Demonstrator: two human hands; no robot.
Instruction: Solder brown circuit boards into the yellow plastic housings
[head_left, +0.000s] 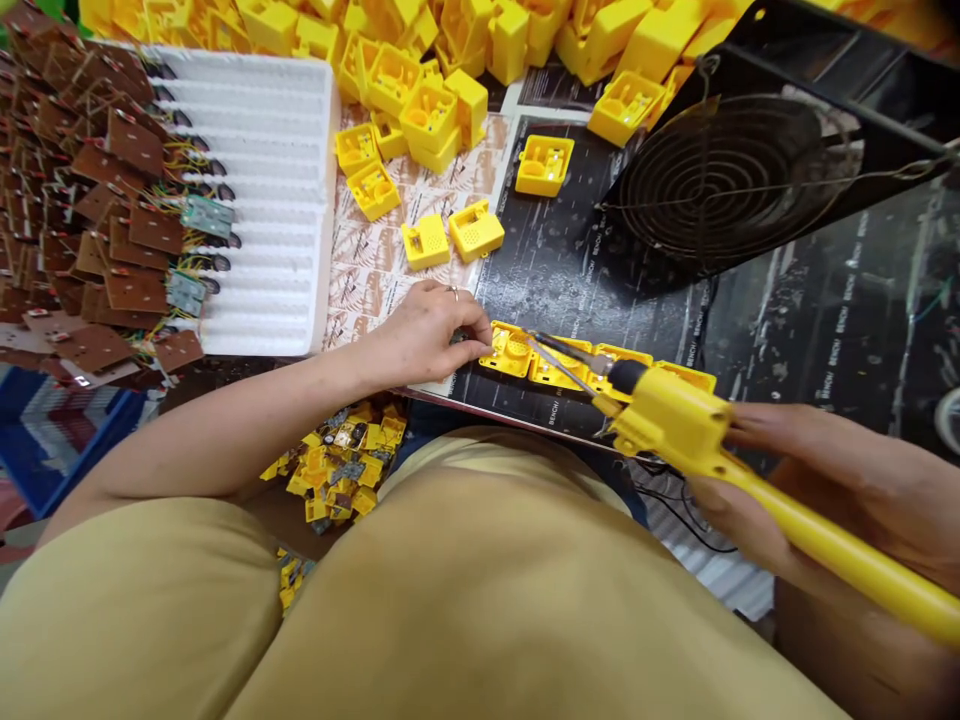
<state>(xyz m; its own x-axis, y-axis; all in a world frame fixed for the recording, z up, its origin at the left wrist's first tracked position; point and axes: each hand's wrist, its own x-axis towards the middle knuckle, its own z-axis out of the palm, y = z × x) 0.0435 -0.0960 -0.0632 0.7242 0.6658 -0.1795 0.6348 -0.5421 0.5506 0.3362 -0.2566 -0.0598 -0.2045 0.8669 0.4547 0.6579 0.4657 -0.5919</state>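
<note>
A row of several yellow plastic casings [559, 365] lies open side up along the bench's near edge. At its left end, my left hand [435, 330] has thumb and forefinger closed on the edge of the leftmost casing [507, 352]; anything small between the fingertips is hidden. My right hand [795, 470] is wrapped round the handle of a yellow soldering gun [675, 415]. Its thin metal tip and the feed tube beside it slant left over the row, ending at the leftmost casing. Whether the tip touches the casing, I cannot tell.
A black fan [712, 190] with a wire guard stands at the right. Loose yellow casings [426, 242] lie beyond my left hand, with a large heap behind. Brown circuit boards [135, 240] cover part of a white foam tray [262, 200]. More yellow parts [345, 460] sit below the bench edge.
</note>
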